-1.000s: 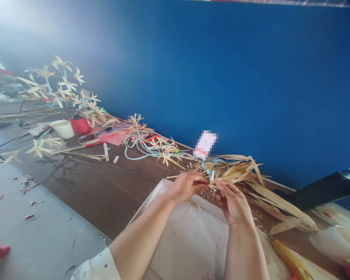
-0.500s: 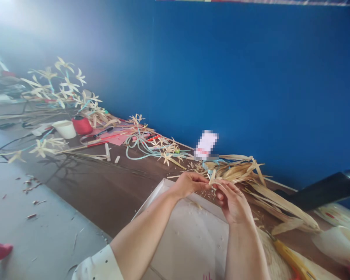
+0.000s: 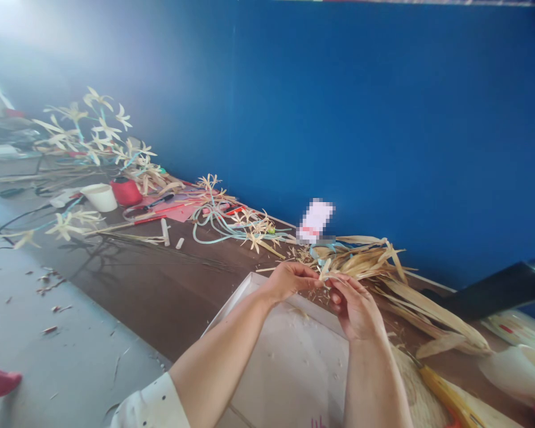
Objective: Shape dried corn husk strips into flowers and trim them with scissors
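Note:
Between my two hands is a small pale husk flower [image 3: 324, 270], its narrow petals pointing up. My left hand [image 3: 292, 280] pinches it from the left with thumb and forefinger. From the right, my right hand [image 3: 350, 300] closes its fingertips on the petals. The fingers cover the flower's lower part. Both hands hover over the far edge of a shallow white box [image 3: 289, 362]. Just beyond them lies a heap of dried corn husks [image 3: 365, 261] with scraps around it.
Finished husk flowers [image 3: 100, 128] on pale blue stems stand at the far left. Nearby are a white cup [image 3: 100, 197], a red thread spool [image 3: 127, 192] and coiled blue tubing [image 3: 209, 229]. A yellow-handled cutter [image 3: 446, 389] lies at lower right. A blue wall [image 3: 361, 119] runs behind.
Both hands keep almost the same place and grip on the flower. Only very slight finger movement shows, and the view has shifted a touch.

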A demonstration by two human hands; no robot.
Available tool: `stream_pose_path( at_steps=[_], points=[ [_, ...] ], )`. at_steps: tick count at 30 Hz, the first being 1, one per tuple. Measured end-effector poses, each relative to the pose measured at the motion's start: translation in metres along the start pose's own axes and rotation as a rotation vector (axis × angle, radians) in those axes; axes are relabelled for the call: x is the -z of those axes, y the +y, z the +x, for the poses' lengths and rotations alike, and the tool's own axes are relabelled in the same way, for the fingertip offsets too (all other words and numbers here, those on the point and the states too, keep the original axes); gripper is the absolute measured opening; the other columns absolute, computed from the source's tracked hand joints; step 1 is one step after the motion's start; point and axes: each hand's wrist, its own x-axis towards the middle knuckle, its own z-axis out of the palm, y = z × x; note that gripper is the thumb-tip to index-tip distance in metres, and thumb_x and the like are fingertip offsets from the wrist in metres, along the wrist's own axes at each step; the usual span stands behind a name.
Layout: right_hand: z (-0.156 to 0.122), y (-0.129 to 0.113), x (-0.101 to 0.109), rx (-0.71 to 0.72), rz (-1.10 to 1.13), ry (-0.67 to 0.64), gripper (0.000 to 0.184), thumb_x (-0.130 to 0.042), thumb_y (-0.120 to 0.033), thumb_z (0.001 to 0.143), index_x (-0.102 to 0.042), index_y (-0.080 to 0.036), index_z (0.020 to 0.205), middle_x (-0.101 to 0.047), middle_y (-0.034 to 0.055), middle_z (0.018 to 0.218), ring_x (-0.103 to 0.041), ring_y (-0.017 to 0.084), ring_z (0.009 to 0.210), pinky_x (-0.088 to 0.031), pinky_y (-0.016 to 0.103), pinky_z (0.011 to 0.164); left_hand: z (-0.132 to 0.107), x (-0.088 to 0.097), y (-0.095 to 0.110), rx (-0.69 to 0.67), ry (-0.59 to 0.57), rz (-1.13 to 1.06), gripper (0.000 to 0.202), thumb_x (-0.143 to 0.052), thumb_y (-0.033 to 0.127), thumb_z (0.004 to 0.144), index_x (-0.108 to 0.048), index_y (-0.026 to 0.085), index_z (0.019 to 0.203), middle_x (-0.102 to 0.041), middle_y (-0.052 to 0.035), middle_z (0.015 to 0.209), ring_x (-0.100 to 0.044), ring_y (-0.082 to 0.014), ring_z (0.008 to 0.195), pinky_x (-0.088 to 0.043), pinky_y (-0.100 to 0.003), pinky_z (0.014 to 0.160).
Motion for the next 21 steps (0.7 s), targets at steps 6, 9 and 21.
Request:
stream_pose_path(
  at_steps=[6,9,21],
  points=[
    [-0.0006,-0.0001,-0.0017,-0.005,0.001,-0.014,0.022,-0.077,-0.027,0.056,-0.067,-0.017,0.073,-0.061,-0.0005,0.065,-0.04,0.004,0.044,-0.025,0.014,0.035,0.0004,0.0004,-0.0013,-0.01,0.015,0.037,0.039,-0.077,0.039,0.053,-0.069,0.011,0.078,-0.06,-0.0012,0.066,-0.047,-0.0077,0.059,-0.034,-0.021,0.058],
    [-0.0009,-0.0005,-0.0029,-0.011,-0.001,-0.014,0.022,-0.078,-0.028,0.057,-0.067,-0.017,0.072,-0.06,-0.0008,0.065,-0.039,0.003,0.044,-0.025,0.013,0.034,0.0012,0.0007,-0.0029,-0.012,0.02,0.045,0.04,-0.077,0.04,0.053,-0.069,0.011,0.079,-0.06,-0.0013,0.066,-0.047,-0.0083,0.06,-0.034,-0.022,0.059],
    [-0.0007,0.0014,-0.0031,-0.03,0.019,-0.009,0.023,-0.077,-0.029,0.06,-0.065,-0.018,0.075,-0.06,-0.0014,0.067,-0.042,0.004,0.046,-0.029,0.012,0.035,0.0009,0.001,-0.0022,-0.033,0.043,0.1,0.043,-0.074,0.045,0.055,-0.069,0.011,0.08,-0.056,0.0004,0.063,-0.043,-0.0076,0.057,-0.032,-0.021,0.057]
  ],
)
